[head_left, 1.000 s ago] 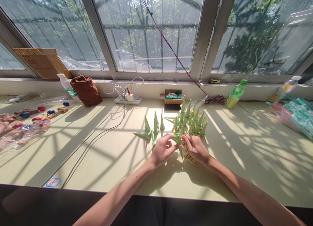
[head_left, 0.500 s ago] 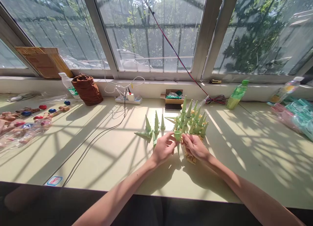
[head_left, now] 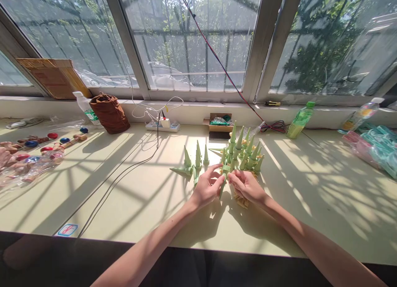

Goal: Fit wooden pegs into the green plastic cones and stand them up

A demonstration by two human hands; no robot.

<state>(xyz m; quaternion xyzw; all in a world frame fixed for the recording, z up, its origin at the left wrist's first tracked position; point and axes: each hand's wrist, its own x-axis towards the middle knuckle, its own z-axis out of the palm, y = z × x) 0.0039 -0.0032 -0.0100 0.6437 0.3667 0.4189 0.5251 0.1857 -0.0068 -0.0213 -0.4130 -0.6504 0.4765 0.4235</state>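
Observation:
Between my two hands a green cone piece (head_left: 226, 169) is held with its wide end up and its point slanting down. My left hand (head_left: 209, 185) grips it from the left with thumb and fingers. My right hand (head_left: 247, 187) is pinched beside its right edge; what lies between those fingertips is too small to make out. Behind the hands stands a dense group of green cones (head_left: 239, 144) with yellow bits among them. Several more green cones (head_left: 198, 156) stand or lie to the left. Yellow pieces (head_left: 241, 201) lie under my right hand.
A small open box (head_left: 220, 125) and a power strip (head_left: 163, 126) sit by the window. Cables cross the table (head_left: 124, 212). A brown bag (head_left: 110, 113) stands left, near wooden toys with red and blue balls (head_left: 46, 148). A green bottle (head_left: 300, 120) and plastic-wrapped items (head_left: 378, 148) are right.
The held cone has tilted, its point now slanting down to the left. My right fingertips have moved slightly left, closer to it.

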